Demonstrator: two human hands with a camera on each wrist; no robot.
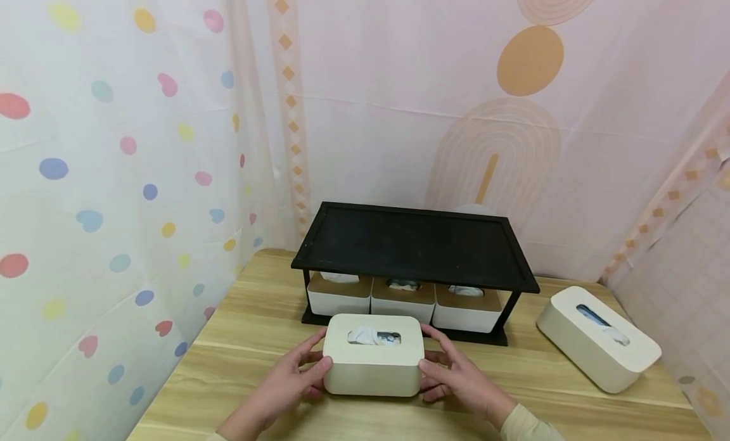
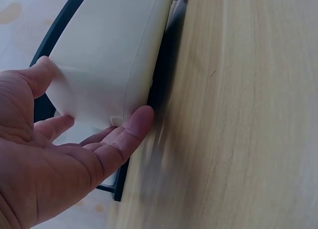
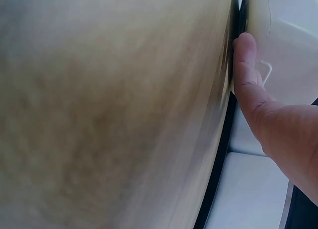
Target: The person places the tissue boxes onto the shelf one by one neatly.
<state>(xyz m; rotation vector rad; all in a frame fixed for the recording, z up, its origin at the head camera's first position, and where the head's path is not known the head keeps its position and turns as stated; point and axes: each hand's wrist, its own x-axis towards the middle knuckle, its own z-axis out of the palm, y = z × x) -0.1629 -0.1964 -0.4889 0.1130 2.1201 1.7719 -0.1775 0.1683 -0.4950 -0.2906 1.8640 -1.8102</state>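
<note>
Both hands hold a cream tissue box (image 1: pixel 373 379) by its two ends, in front of the black rack. A white tissue and some printed wrapping show through the slot in its lid. The left hand (image 1: pixel 293 381) grips the left end; in the left wrist view its thumb is on the side and its fingertips (image 2: pixel 139 120) curl at the lower edge. Around the right end is the right hand (image 1: pixel 459 377), thumb at the near upper edge. The right wrist view shows one right finger (image 3: pixel 245 52) along the bottom edge. A dark gap shows under the box there.
A black two-level rack (image 1: pixel 416 244) stands behind the box. On its lower level sit three white boxes with brown lids, the middle one (image 1: pixel 402 310) partly covered. Another cream tissue box (image 1: pixel 587 346) stands at the right on the wooden table (image 1: pixel 239 339). Patterned curtains (image 1: pixel 371 156) hang behind.
</note>
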